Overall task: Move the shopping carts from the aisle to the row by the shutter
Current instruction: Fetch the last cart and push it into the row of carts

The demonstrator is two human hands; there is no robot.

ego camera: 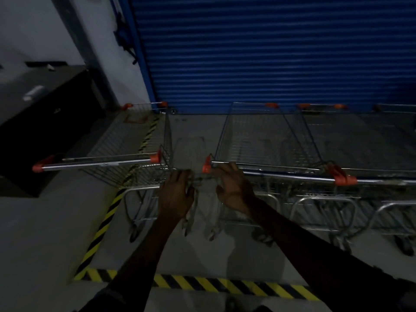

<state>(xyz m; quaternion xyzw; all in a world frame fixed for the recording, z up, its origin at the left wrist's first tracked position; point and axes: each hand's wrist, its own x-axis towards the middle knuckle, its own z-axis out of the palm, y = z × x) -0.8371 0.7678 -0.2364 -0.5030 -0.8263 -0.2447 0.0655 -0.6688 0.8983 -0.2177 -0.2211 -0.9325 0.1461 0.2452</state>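
Several wire shopping carts with orange-capped handles stand in a row facing the blue roller shutter (258, 52). The leftmost cart (126, 152) sits at an angle over the striped floor tape. A second cart (258, 136) stands to its right, with more carts (360, 140) beyond. My left hand (176, 194) grips the rear wire frame at the leftmost cart's right corner. My right hand (231, 185) grips the left end of the second cart's handle bar (281, 174), below its orange cap. A narrow gap separates the two carts.
Yellow-and-black hazard tape (202, 282) marks the bay's front and left edges on the grey floor. A dark cabinet (40, 122) stands at the left against the white wall. The scene is dim.
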